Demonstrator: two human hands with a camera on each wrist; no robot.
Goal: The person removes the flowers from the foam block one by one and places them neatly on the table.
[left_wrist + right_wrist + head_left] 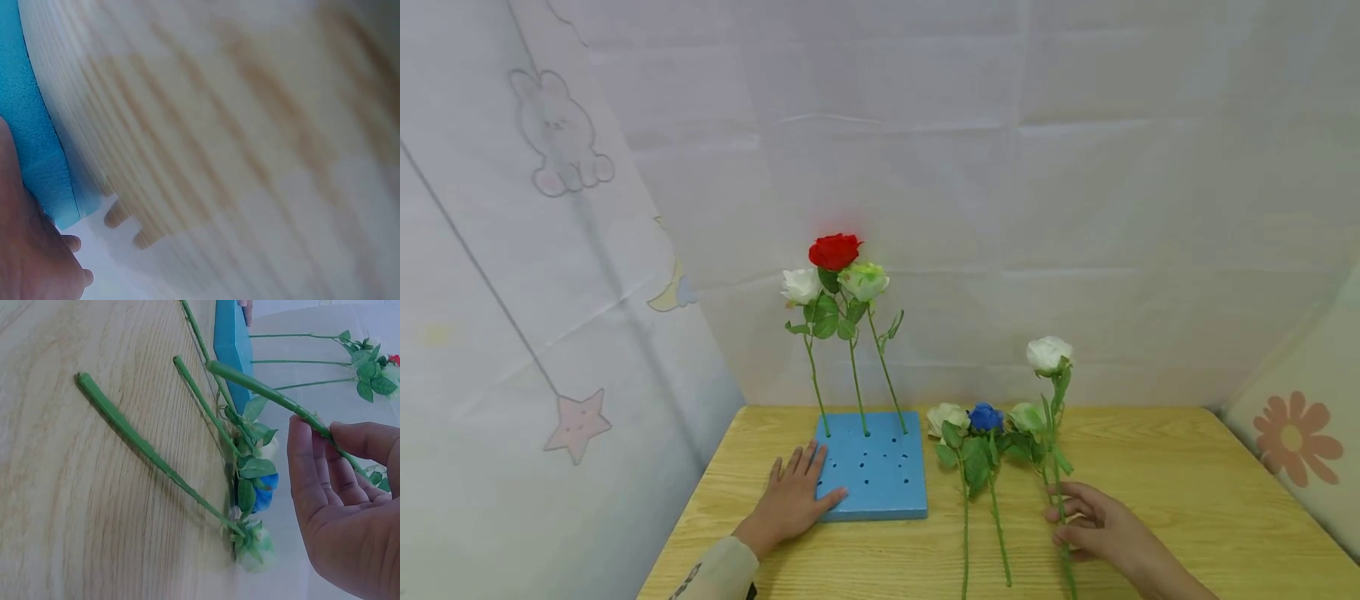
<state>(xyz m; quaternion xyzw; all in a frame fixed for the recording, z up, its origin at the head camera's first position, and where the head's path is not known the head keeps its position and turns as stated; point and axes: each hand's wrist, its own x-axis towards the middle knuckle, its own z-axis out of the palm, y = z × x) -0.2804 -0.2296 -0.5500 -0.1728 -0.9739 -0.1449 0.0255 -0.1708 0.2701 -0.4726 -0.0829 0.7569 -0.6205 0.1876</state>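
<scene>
My left hand (790,504) rests with spread fingers along the left edge of a blue foam block (880,500) dotted with holes. Along the block's back row stand a white rose (802,286), a red rose (835,251) and a pale green rose (863,282). My right hand (1101,525) pinches the stem of another white rose (1049,354) between thumb and fingers, its bloom raised above the table. In the right wrist view, the lower end of that green stem (262,389) sticks out past the fingertips, free of the table.
Between the block and my right hand lie a cream rose (947,421), a blue rose (986,417) and a light green rose (1027,417), stems toward me. All are on the wooden table (1187,483). A pale cloth (925,167) hangs behind it.
</scene>
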